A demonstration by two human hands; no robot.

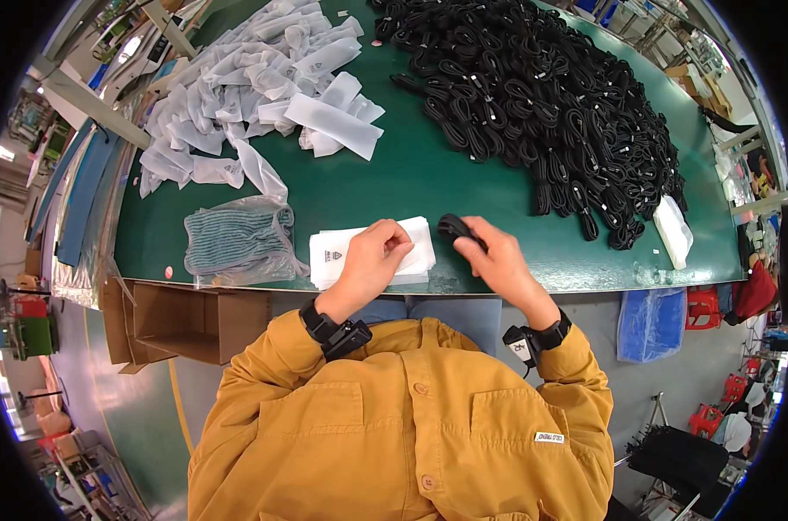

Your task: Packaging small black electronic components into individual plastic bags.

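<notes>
A stack of flat white plastic bags (420, 247) lies at the table's near edge, with small dark print on the top one. Over its middle is my left hand (375, 252), the thumb and fingertips pressed together just above the top bag. Whether a bag edge is between them is hidden. To the right of the stack, my right hand (500, 260) grips a coiled bundle of black cord (454, 228), which sticks out from the fingers toward the stack. I wear a dark device on each wrist.
Many more black cord bundles (550, 113) are heaped at the far right of the green table (403, 165). At the far left lies a pile of filled translucent bags (264, 82). Grey-green knit gloves (238, 239) in clear plastic sit left of the stack. Below stand a cardboard box (186, 321) and a blue bin (653, 323).
</notes>
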